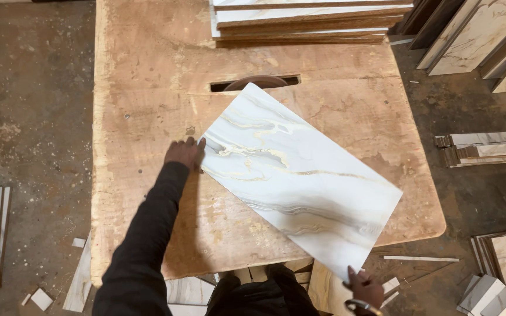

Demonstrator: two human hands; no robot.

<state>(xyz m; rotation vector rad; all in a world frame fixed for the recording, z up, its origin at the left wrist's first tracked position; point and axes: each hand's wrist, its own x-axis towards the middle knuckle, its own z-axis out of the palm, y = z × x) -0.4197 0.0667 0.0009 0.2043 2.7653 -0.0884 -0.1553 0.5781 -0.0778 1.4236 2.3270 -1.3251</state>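
Workbench, dusty brown wooden top (147, 88), fills centre frame. White marble-patterned rectangular tile (297, 175) lies diagonally, corner over round saw blade (257, 82) in slot. Left hand (184, 152) flat on tile's edge, right hand (363, 287) gripping lower-right corner; best keep fingers off the blade.

Left hand (184, 153) outstretched, right hand (363, 287) near (fingers curled).

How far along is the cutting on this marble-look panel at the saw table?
Done: a stack of similar boards lies at the table's far edge, and offcut strips lie on the floor. In hand: the left hand and right hand hold the marble-look panel at an angle on the saw table, one corner at the blade. Left: the panel shows no cut yet.
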